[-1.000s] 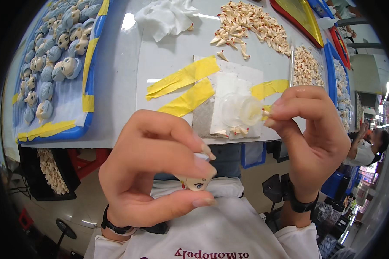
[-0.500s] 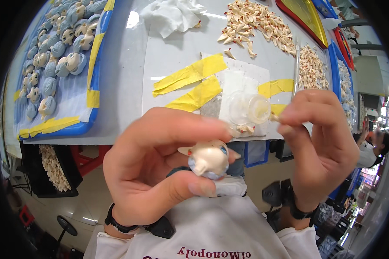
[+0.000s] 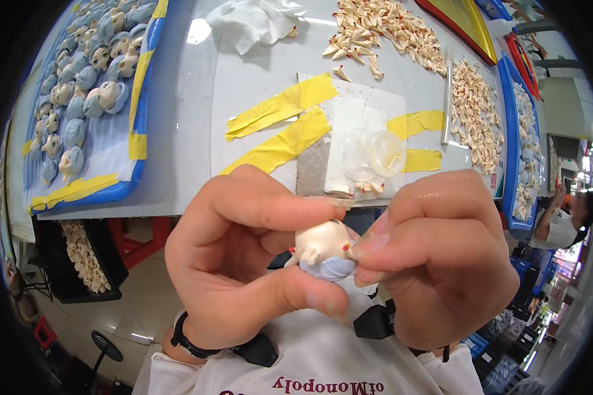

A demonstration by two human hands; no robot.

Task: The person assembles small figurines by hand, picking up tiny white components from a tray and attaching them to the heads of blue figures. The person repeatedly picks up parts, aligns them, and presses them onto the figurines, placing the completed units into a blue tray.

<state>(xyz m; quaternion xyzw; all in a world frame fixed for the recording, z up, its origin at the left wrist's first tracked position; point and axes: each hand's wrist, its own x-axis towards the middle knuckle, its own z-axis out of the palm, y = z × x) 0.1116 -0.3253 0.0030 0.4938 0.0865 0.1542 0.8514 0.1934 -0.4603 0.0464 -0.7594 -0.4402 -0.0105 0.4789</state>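
Note:
Between the thumb and fingers of my left hand is a small doll head, cream-coloured with pale blue hair. It is tilted so that its neck stub points toward me and its face is mostly hidden. A pointed ear with a red dot sticks out on its left side. My right hand pinches a small red-dotted ear against the head's right side; the fingertips cover most of that ear. Beyond my hands, a clear plastic cup stands on a white pad, with a few loose ears by its near side.
A blue tray of blue-haired doll heads lies at left. Loose ears form a pile at the back and another pile at right. Yellow tape strips, a white cloth and a black bin of cream parts are around.
My right hand has come from beside the clear cup to the doll head, bringing a small piece with it. My left hand has turned the head so its face shows less.

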